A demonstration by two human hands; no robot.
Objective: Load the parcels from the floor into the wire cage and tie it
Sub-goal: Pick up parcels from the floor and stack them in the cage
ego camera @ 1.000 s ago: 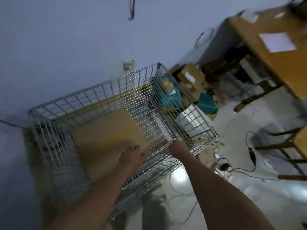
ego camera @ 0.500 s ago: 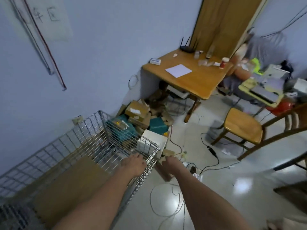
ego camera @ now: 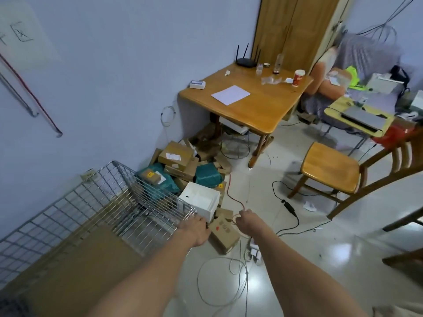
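The wire cage (ego camera: 75,202) stands at the lower left against the wall, with a flat cardboard sheet (ego camera: 75,259) lying inside it. A small brown parcel (ego camera: 223,235) lies on the floor just off the cage's front corner. My left hand (ego camera: 194,229) presses its left side, right beside the cage corner. My right hand (ego camera: 248,221) is at its far right corner, where a thin red cord (ego camera: 233,195) also runs. The fingertips of both hands are hidden. Behind lie a white box (ego camera: 200,200), teal bags (ego camera: 207,176) and brown boxes (ego camera: 176,155) piled by the wall.
A wooden table (ego camera: 251,110) stands over the pile's far end, and a wooden chair (ego camera: 329,168) is to the right. Loose cables (ego camera: 229,277) and a power strip (ego camera: 254,251) lie on the tiled floor near my arms. A seated person (ego camera: 325,81) is at the back right.
My view has swung up and right from the cage to the parcel pile. Both hands have left the cage rim and come down around the small brown parcel.
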